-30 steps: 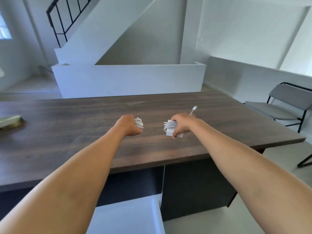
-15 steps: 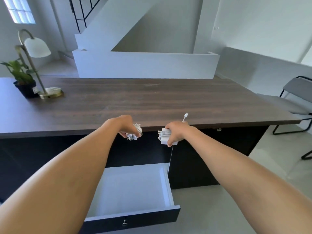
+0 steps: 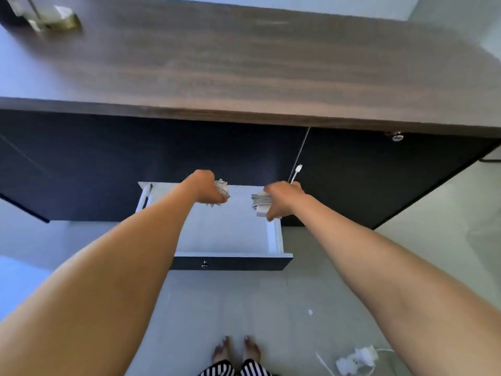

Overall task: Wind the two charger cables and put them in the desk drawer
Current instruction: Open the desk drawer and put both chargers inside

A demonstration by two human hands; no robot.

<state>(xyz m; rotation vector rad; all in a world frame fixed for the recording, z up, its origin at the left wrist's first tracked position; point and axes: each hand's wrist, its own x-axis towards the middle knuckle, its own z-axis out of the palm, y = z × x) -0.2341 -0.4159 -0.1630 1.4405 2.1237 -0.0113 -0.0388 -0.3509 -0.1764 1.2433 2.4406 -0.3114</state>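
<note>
A: Dark wood surface point(image 3: 244, 58) above, drawer point(image 3: 275, 237) pulled open below. The hands?

B: Left hand point(image 3: 207, 187) grips 1 wound cable point(image 3: 222, 188); right hand point(image 3: 283, 198) grips the other cable bundle point(image 3: 260, 203), both over the drawer.

A: Risk?

B: The loose plug end point(image 3: 298, 169) may snag the drawer's right edge. The drawer looks empty.

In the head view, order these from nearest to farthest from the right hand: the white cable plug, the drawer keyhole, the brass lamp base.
From the right hand:
1. White cable plug, just above the hand.
2. Small metal drawer keyhole, on the dark drawer front, lower left.
3. Brass lamp base, far left corner of the wooden desk.
</note>
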